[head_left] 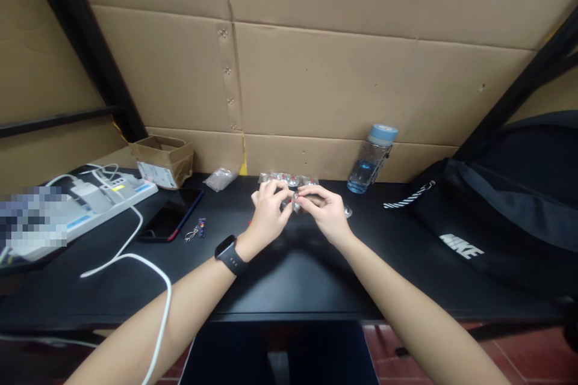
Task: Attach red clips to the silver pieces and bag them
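Observation:
My two hands meet above the black table [298, 289], fingertips close together. Between them is a small shiny round piece [296, 202], silvery or clear; its exact kind is too small to tell. The thumb and fingers of my right hand [329, 212] pinch it. My left hand [267, 212], with a black watch on its wrist, is closed against the piece's left side. Just behind the fingers lies a row of small clear-wrapped pieces with red spots [291, 179]. Another clear round piece [347, 210] sits right of my right hand, and a bit of red shows under my left hand.
To the left are a power strip [139, 192] with white cables, a phone [174, 213], a keychain [198, 230] and an open cardboard box [165, 159]. A clear plastic bag [221, 178] lies behind. A water bottle [370, 159] and black backpack [510, 204] stand right. Cardboard walls close the back.

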The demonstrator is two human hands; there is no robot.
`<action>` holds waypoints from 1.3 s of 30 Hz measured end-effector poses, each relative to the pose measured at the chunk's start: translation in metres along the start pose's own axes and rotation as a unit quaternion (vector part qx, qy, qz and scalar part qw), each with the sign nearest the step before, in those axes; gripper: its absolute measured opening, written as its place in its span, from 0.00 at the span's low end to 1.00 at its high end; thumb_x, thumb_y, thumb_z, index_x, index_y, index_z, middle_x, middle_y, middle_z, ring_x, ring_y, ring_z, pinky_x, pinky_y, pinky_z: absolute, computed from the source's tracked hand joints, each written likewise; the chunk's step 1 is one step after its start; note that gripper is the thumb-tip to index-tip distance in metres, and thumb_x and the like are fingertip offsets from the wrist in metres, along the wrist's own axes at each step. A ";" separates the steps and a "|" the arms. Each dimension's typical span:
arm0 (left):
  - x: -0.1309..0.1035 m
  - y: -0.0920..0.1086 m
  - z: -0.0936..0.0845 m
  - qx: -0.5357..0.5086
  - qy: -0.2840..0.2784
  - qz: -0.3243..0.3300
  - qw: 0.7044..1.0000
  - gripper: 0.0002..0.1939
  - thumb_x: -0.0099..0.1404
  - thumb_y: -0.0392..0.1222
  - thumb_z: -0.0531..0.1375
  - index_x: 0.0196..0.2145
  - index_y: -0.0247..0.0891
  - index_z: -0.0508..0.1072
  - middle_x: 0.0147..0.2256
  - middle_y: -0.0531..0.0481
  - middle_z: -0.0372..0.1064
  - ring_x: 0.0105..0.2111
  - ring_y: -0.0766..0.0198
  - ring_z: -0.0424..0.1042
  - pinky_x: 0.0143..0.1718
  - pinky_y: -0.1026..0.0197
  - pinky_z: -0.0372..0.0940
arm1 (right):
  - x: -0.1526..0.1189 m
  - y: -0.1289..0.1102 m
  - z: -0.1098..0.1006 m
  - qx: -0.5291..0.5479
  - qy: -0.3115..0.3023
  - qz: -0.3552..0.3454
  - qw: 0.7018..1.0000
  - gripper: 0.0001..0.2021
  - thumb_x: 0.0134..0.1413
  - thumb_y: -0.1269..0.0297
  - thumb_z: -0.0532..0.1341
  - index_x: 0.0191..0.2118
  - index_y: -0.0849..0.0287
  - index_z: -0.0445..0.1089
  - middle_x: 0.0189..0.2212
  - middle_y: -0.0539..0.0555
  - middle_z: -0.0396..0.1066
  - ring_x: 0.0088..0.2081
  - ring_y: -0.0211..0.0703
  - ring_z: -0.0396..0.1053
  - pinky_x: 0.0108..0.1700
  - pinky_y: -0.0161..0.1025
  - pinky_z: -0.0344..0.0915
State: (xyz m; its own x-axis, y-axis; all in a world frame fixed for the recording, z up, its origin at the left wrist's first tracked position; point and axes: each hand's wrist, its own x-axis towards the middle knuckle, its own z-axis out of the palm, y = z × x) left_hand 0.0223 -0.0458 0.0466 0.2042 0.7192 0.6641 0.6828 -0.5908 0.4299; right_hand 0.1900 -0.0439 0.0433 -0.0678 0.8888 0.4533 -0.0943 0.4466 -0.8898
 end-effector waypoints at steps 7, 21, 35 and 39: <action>0.001 -0.001 -0.001 -0.054 0.014 -0.040 0.998 0.04 0.68 0.39 0.61 0.40 0.42 0.75 0.47 0.47 0.69 0.50 0.53 0.65 0.49 0.52 0.58 | 0.001 -0.013 -0.016 -0.177 -0.082 -0.107 0.975 0.17 0.52 0.60 0.71 0.50 0.47 0.79 0.52 0.54 0.77 0.54 0.54 0.74 0.56 0.52 0.73; 0.002 -0.001 -0.005 -0.042 0.013 -0.008 0.999 0.04 0.69 0.42 0.61 0.39 0.43 0.77 0.44 0.48 0.69 0.50 0.54 0.65 0.51 0.51 0.57 | 0.000 -0.010 -0.019 -0.190 -0.086 -0.099 0.973 0.26 0.49 0.64 0.72 0.56 0.54 0.73 0.48 0.56 0.78 0.48 0.50 0.75 0.49 0.45 0.73; 0.000 -0.001 -0.007 -0.021 0.025 0.020 0.999 0.04 0.69 0.41 0.61 0.39 0.44 0.76 0.45 0.47 0.69 0.51 0.53 0.64 0.51 0.50 0.57 | 0.002 -0.007 -0.019 -0.101 -0.105 -0.067 0.987 0.26 0.46 0.59 0.75 0.53 0.52 0.76 0.49 0.56 0.74 0.48 0.49 0.76 0.50 0.46 0.75; 0.000 0.000 -0.004 -0.032 0.024 0.010 0.999 0.05 0.69 0.42 0.61 0.38 0.44 0.77 0.44 0.47 0.69 0.49 0.54 0.65 0.50 0.51 0.58 | 0.003 -0.004 -0.018 -0.075 -0.088 -0.041 0.993 0.28 0.41 0.58 0.77 0.52 0.55 0.75 0.46 0.57 0.77 0.47 0.50 0.76 0.50 0.47 0.76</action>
State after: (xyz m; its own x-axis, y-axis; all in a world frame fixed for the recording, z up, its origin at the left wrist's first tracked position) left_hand 0.0190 -0.0476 0.0491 0.1833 0.6894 0.7008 0.6320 -0.6287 0.4531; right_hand 0.2077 -0.0414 0.0472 -0.2390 0.8235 0.5146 0.0413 0.5381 -0.8419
